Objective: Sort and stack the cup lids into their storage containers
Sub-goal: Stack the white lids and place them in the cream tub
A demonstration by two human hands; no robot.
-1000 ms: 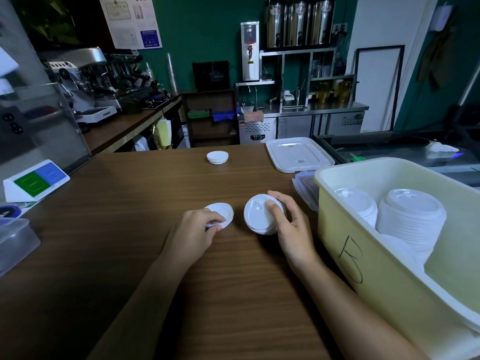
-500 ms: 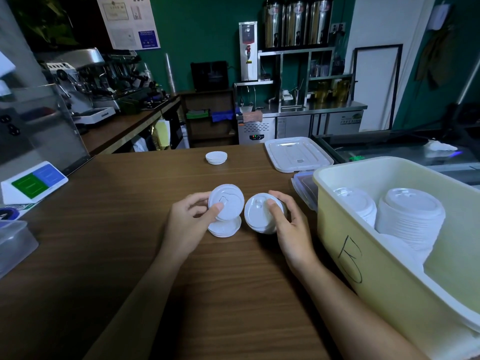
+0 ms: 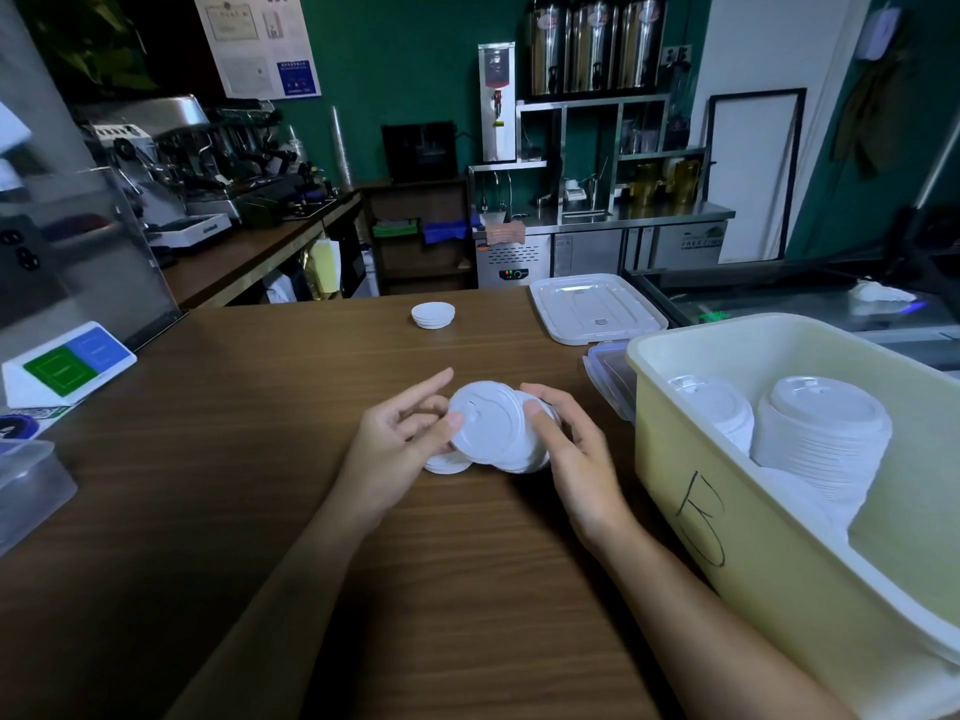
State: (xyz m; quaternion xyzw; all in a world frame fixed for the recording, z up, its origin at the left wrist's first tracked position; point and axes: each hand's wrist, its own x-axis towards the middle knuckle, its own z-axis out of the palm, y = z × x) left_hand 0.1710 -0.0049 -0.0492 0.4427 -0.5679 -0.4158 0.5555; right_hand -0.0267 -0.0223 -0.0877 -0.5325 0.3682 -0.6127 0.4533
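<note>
My left hand pinches one white cup lid between thumb and fingers, tilted toward me, its index finger sticking out. My right hand grips a small stack of white lids right behind it; the single lid overlaps that stack. Another lid lies flat on the wooden counter under my left hand. A short pile of lids sits farther back. The yellow storage bin at the right holds tall stacks of lids.
The bin's clear cover lies at the back right, a second clear cover against the bin. A clear box and a green-blue sign stand at the left. An espresso machine and shelves line the background.
My left hand picked a lid off the counter, raised it and carried it right until it overlaps the stack in my right hand. One lid stayed on the counter.
</note>
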